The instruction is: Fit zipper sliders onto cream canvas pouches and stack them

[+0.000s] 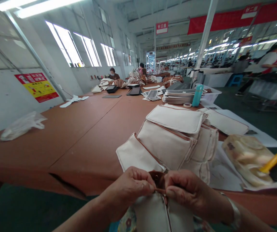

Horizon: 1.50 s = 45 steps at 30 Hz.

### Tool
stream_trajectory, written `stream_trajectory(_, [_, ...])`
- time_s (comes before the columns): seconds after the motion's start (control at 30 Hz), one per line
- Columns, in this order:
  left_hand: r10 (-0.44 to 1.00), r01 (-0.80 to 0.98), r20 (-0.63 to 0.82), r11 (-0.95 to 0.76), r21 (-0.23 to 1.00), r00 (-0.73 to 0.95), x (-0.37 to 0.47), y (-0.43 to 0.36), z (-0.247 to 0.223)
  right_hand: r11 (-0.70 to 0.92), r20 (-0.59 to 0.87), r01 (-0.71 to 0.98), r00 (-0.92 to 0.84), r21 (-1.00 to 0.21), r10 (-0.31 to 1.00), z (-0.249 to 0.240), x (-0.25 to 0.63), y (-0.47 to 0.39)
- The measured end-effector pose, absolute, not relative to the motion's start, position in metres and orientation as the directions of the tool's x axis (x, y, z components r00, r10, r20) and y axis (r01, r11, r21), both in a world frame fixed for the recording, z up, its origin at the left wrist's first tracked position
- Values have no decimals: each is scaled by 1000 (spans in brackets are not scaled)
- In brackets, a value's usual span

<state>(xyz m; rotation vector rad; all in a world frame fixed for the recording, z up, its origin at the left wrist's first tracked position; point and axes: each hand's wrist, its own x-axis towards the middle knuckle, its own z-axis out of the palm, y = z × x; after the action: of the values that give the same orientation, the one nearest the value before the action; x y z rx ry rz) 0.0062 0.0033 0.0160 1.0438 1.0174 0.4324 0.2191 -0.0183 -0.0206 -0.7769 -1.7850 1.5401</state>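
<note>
Both hands meet at the front edge of the table, over a cream bag piece [150,211] with brown trim. My left hand [135,185] pinches the brown trim at its top edge from the left. From the right, my right hand [185,190] pinches the same trim, fingers closed, a short stretch showing between the two hands. A dark seam runs down the middle of the piece below them. Just beyond the hands lies a brown part with a small hole [156,175]. A pile of cream bag panels [167,141] with brown edges rests right behind.
To the right are a plastic container with a yellow-handled brush [272,161] and white sheets. A teal bottle [197,96], a tape roll [187,105] and stacked panels [179,96] stand farther back. A clear plastic bag [23,125] lies left on the brown table [80,138]. People work in the distance.
</note>
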Motion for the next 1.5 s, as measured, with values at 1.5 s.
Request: stream_trajectory(1.5, [425, 459, 306, -887, -44, 852, -11, -23, -23, -79, -136, 137, -485, -987, 864, -48, 193, -28])
